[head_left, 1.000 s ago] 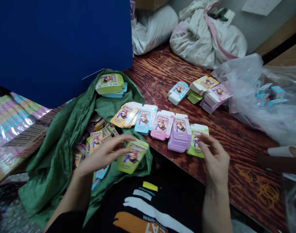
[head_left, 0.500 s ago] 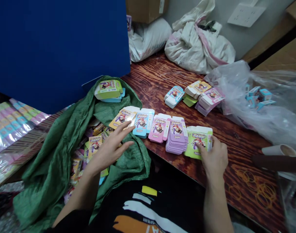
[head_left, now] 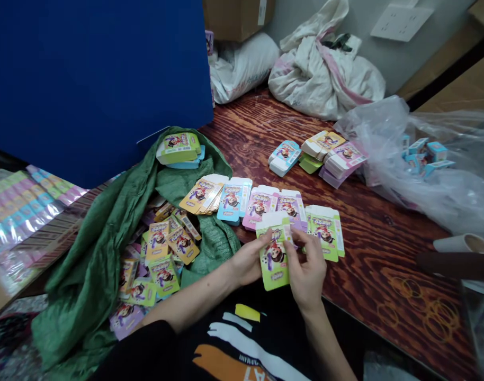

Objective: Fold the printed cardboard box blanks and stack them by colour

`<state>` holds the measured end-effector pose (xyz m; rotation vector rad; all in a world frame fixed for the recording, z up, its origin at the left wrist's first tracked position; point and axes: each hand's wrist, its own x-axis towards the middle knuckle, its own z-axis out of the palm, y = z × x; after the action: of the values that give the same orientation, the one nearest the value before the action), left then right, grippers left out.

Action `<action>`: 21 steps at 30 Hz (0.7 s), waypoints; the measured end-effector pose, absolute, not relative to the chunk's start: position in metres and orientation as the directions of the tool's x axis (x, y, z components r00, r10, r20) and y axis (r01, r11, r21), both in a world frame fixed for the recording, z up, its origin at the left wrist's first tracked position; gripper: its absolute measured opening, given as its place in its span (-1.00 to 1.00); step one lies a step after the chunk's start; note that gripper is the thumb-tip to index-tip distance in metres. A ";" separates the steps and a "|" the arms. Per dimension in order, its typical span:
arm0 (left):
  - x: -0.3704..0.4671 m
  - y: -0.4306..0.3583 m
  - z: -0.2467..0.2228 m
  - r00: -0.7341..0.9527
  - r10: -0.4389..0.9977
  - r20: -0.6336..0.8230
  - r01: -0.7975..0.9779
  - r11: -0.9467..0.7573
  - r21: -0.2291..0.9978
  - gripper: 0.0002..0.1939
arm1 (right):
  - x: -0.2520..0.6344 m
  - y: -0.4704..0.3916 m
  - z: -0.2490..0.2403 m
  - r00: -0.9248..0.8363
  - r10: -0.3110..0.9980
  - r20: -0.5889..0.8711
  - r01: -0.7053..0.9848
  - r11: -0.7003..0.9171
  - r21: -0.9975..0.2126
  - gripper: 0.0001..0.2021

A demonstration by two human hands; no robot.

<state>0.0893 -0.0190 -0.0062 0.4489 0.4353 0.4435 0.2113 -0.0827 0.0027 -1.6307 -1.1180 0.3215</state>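
Note:
A flat green card box (head_left: 276,264) is held up in front of my body, between both hands. My left hand (head_left: 250,259) grips its left edge with the thumb on the front. On its right edge, my right hand (head_left: 307,264) closes with thumb and fingers. Behind it along the table's front edge lies a row of flat boxes: yellow (head_left: 202,194), blue (head_left: 231,200), pink (head_left: 260,205), purple (head_left: 292,203) and green (head_left: 323,233). The held box and my right hand partly cover the purple pile.
A green cloth sack (head_left: 91,259) at left holds loose boxes (head_left: 162,275). Bundled stacks (head_left: 337,153) lie farther back on the wooden table (head_left: 242,137). At right are a plastic bag (head_left: 420,164), a paper cup (head_left: 460,244) and rubber bands (head_left: 436,312). White sacks (head_left: 325,74) stand behind.
My right hand has lifted a green box from the row's right end and brought it left. My left hand has moved right from over the sack and gripped it too.

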 end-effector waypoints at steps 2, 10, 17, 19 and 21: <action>0.085 -0.018 -0.007 0.809 0.466 -0.357 -0.267 0.834 0.483 -0.35 | 0.213 -0.082 0.001 0.396 0.808 0.436 0.676 0.065 -0.734 -0.72; 0.071 -0.004 0.006 0.856 0.404 -0.324 -0.095 0.737 0.669 -0.43 | 0.235 -0.071 0.018 0.252 0.916 0.313 0.488 0.160 -0.858 -0.72; 0.071 0.006 0.011 0.766 0.548 -0.335 -0.035 0.557 0.830 -0.47 | 0.236 -0.065 0.018 0.349 0.930 0.112 0.031 0.108 -0.994 -0.60; 0.074 0.007 0.009 0.742 0.585 -0.328 -0.099 0.579 0.809 -0.41 | 0.233 -0.066 0.013 0.409 0.911 0.058 -0.038 0.081 -0.996 -0.67; 0.077 0.008 0.007 0.730 0.597 -0.333 -0.133 0.602 0.788 -0.33 | 0.231 -0.068 0.009 0.396 0.918 0.019 -0.029 0.034 -0.999 -0.65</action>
<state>0.0774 0.0078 0.0065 0.8242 0.6272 0.4559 0.2315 -0.0677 0.0086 -1.3292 -0.8939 0.9040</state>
